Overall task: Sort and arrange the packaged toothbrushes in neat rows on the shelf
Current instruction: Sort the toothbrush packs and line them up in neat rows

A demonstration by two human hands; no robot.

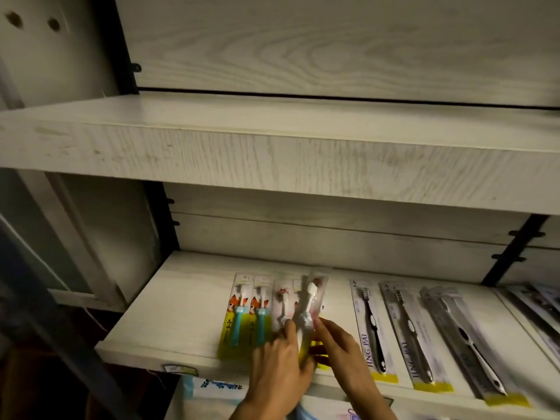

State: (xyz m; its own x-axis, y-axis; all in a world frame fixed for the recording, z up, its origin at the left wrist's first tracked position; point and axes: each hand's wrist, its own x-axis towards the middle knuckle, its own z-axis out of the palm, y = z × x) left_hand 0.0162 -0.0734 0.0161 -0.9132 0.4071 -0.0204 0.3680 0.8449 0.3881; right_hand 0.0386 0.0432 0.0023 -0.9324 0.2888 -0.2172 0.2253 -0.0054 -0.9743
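The left hand (278, 359) grips the lower end of a children's toothbrush pack (310, 298) over the shelf (181, 313), fingers curled round it. The right hand (342, 347) touches its edge; whether those fingers pinch cannot be told.

Both bare forearms come in from the 6 o'clock edge of the view and converge. The left hand (277, 357) shows its back, the wrist angled toward 1 o'clock. Its fingers curl round the lower end of a packaged toothbrush (309, 298), with the thumb laid along the 12 o'clock side. The right hand (341, 344) lies just at 3 o'clock of it, its fingers (322, 324) stretched toward 11 o'clock and meeting the same pack. Motion blur hides whether they pinch it.
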